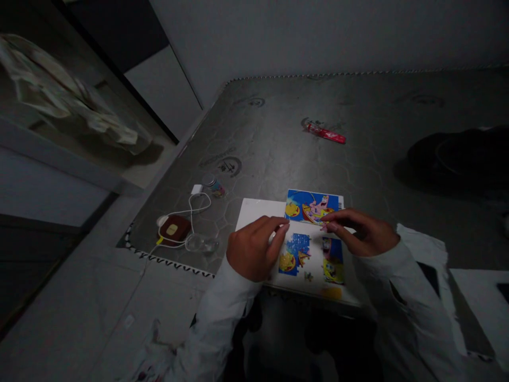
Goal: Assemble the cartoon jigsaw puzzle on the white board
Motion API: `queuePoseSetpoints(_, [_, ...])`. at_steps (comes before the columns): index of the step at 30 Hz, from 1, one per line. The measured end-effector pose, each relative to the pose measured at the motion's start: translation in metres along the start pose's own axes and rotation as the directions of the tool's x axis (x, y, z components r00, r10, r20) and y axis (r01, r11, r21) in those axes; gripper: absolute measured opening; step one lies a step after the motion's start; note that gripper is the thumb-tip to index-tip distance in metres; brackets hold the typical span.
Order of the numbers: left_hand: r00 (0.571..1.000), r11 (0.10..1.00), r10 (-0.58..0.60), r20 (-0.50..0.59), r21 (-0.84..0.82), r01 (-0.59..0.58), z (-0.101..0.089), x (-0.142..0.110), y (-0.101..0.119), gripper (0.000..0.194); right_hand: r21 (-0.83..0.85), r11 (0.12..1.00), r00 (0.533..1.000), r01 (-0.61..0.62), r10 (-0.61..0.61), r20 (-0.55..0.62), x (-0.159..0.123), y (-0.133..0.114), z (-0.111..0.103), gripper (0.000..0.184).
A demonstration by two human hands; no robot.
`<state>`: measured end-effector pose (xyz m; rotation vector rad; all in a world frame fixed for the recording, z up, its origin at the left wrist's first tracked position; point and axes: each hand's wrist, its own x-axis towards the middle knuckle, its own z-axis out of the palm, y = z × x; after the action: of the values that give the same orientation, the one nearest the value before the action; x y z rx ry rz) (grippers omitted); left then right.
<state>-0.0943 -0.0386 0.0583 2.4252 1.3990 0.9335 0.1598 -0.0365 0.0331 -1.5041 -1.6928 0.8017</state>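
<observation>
A colourful cartoon picture card [314, 206] lies at the upper edge of a white board [254, 209]. My left hand [254, 246] is closed in a pinch at the card's lower left corner; whether it grips anything is unclear. At the lower right of the card my right hand [363, 232] pinches thumb and forefinger together, on something too small to make out. Between the hands lie a partly joined blue and yellow jigsaw section [295, 254] and a second joined strip [333, 262]. One loose jigsaw piece [308, 276] sits between these sections.
On the grey tabletop [270, 138], a red packaged item [326, 132] lies farther back. To the left are a small clear-topped jar [214, 185], a white cable with a plug [196, 189] and a brown box-like object [175, 229]. A dark round object [457, 159] stands at right.
</observation>
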Motion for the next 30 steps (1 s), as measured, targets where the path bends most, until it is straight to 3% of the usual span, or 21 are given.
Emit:
queuePoseSetpoints(8, [0.995,0.992,0.071,0.071,-0.114,-0.062,0.016,-0.001,-0.008,0.037,0.166,0.976,0.990,-0.143,0.137,0.045,-0.003,-0.025,0.041,0.039])
queuePoseSetpoints(16, [0.977,0.984,0.161,0.142,-0.096,-0.148,0.016,-0.009,-0.023,0.029,0.363,0.912,0.981,-0.192,0.172,0.085,-0.004,-0.036,0.053,0.036])
queuePoseSetpoints(19, [0.974,0.983,0.172,0.145,-0.090,-0.160,0.016,-0.014,-0.027,0.027,0.318,0.934,0.982,-0.165,0.125,0.143,-0.003,-0.031,0.049,0.032])
queuePoseSetpoints(24, [0.974,0.984,0.179,0.141,-0.036,-0.176,0.011,-0.021,-0.032,0.026,0.174,0.985,0.956,-0.002,-0.049,0.291,-0.001,-0.022,0.043,0.027])
queuePoseSetpoints(30, [0.989,0.994,0.108,0.104,-0.004,-0.108,0.003,-0.021,-0.029,0.026,-0.155,0.979,0.984,0.135,-0.114,0.137,-0.006,-0.035,0.046,0.013])
